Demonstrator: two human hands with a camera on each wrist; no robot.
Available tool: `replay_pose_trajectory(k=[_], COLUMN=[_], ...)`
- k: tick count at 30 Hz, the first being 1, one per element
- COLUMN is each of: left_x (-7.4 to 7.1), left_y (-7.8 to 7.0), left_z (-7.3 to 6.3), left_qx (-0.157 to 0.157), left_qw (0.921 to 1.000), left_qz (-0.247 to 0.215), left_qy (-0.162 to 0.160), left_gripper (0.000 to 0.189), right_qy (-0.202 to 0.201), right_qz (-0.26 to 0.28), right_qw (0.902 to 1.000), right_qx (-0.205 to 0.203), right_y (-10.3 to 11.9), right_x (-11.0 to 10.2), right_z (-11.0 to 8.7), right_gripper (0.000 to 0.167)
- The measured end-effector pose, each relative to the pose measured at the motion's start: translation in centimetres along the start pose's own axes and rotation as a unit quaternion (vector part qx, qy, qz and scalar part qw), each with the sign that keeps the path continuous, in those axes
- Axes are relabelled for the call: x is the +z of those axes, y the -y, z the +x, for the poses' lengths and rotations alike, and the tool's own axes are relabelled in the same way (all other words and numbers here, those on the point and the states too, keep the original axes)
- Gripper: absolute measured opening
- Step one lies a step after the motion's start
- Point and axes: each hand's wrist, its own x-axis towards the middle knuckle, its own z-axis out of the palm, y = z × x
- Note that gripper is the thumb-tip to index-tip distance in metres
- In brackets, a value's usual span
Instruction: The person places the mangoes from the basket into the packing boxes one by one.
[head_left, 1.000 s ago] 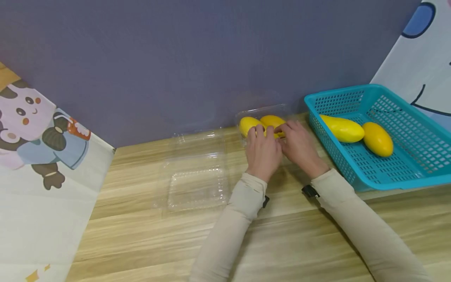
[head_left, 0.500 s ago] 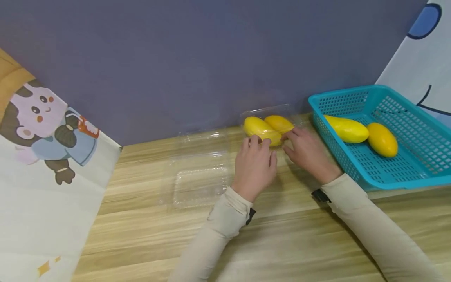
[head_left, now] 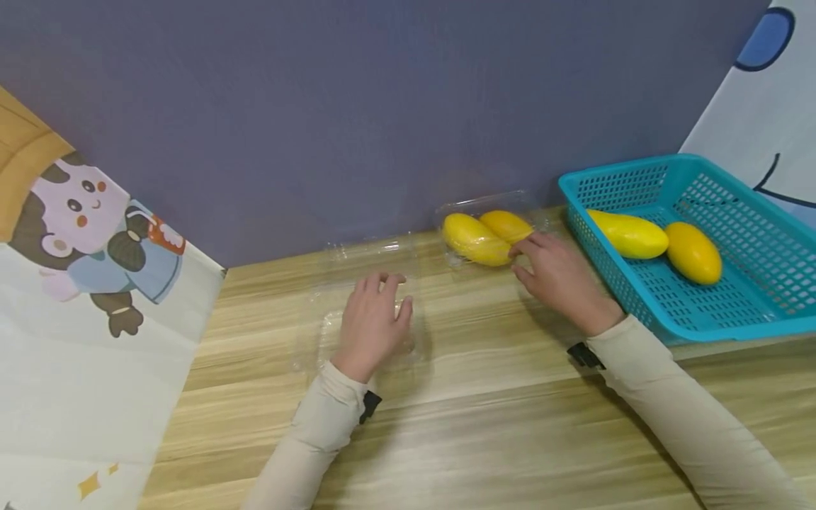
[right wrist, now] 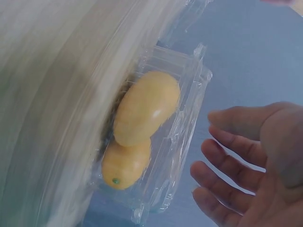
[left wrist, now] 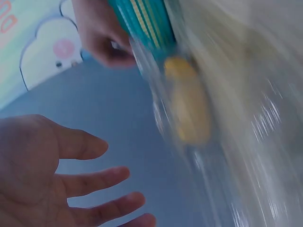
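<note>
Two yellow mangoes (right wrist: 147,109) lie side by side in a clear plastic clamshell box (right wrist: 191,101) against the back wall. My right hand (head_left: 556,280) is at the box's right end, its fingertips overlapping that end in the head view. In the right wrist view its fingers (right wrist: 227,156) are loosely bent, with nothing between them. Farther left, my left hand (head_left: 371,327) hovers over a second clear clamshell box (head_left: 328,329), which lies with its lid folded back. The left wrist view has the thumb and fingers (left wrist: 99,182) spread and holding nothing.
A blue-green perforated basket (head_left: 637,304) stands at the right, holding a long yellow fruit (head_left: 627,235) and a mango (head_left: 693,253). A grey-blue wall (head_left: 382,127) closes off the back of the wooden table (head_left: 472,425).
My left hand has left the mango box and moved left, over the other box. The right hand has drawn slightly right and down from the mangoes, which are now more fully visible.
</note>
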Motion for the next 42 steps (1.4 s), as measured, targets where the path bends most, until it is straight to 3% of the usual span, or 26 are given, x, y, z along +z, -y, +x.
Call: replay_pose_trajectory(k=[7,13,15,23,32,37,42], left_x=[-1.4,-2.5,-2.8,-2.5,-2.1,-2.2,-2.1], left_y=[5.5,9.1,10.0,11.9,13.3,13.9,14.2], left_z=[-1.1,-1.6,-1.9,-2.6,-2.3,-2.1,-2.0], left_qx=[-0.057,-0.078,-0.090,-0.149,-0.168,-0.203,-0.253], left_qw=[0.9983,0.9960,0.9950,0.9887,0.9827,0.9697,0.9379], left_qz=[0.011,0.003,0.001,-0.006,-0.075,-0.126,-0.215], left_qy=[0.000,-0.044,-0.044,0.009,0.017,0.053,0.100], left_gripper=[0.039,0.037,0.036,0.048,0.044,0.050,0.054], right_qy=[0.033,0.052,0.059,0.083,0.069,0.053,0.048], right_qz=[-0.005,-0.010,-0.008,-0.022,-0.019,-0.023,-0.039], right_qw=[0.9992,0.9977,0.9973,0.9939,0.9937,0.9914,0.9872], right_qx=[0.023,0.042,0.043,0.070,0.086,0.117,0.147], right_y=[-0.2,-0.3,-0.3,-0.8,-1.4,-2.1,-2.5], right_x=[-0.6,-2.4,-3.1,-6.4,-9.7,-11.1,-12.1], right_z=[-0.5,-1.1,-1.4,-2.3,-3.3,-3.3,-3.2], right_gripper=[0.023,0.027,0.029,0.035,0.038,0.041,0.043])
